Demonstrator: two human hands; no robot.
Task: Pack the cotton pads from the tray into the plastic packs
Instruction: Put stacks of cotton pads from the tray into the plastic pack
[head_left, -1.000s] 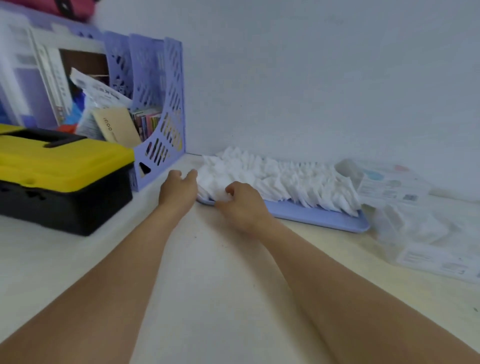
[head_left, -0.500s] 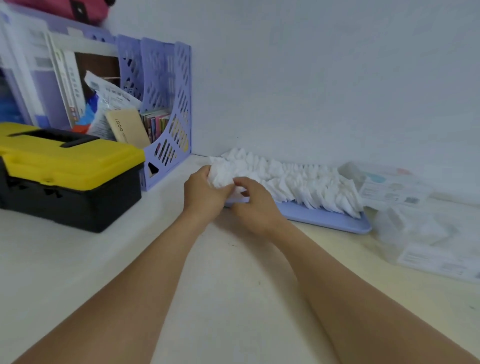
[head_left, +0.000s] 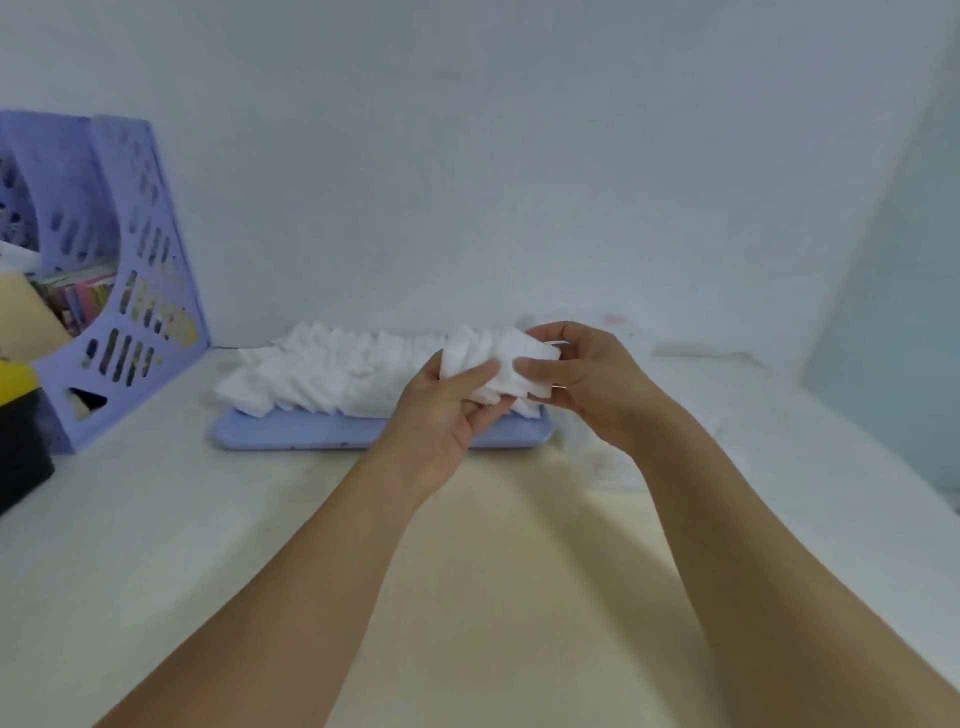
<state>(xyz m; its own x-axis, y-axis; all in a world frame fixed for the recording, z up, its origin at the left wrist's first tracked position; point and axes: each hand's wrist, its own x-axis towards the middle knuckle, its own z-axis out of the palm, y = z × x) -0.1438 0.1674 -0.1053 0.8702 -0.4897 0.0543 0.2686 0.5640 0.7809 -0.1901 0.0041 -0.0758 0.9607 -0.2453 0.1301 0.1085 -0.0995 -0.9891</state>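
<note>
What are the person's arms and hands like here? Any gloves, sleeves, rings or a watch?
Both arms are bare for all of the length in view: no sleeve shows on either forearm. The left hand and the right hand wear no gloves. No ring, watch, bracelet or marking shows on the fingers or wrists that are in view. The picture is somewhat blurred, so very small details cannot be ruled out.

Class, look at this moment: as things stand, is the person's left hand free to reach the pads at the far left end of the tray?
Probably not at once. The left hand grips a bunch of cotton pads together with the right hand. The path along the tray looks unobstructed otherwise.
</note>
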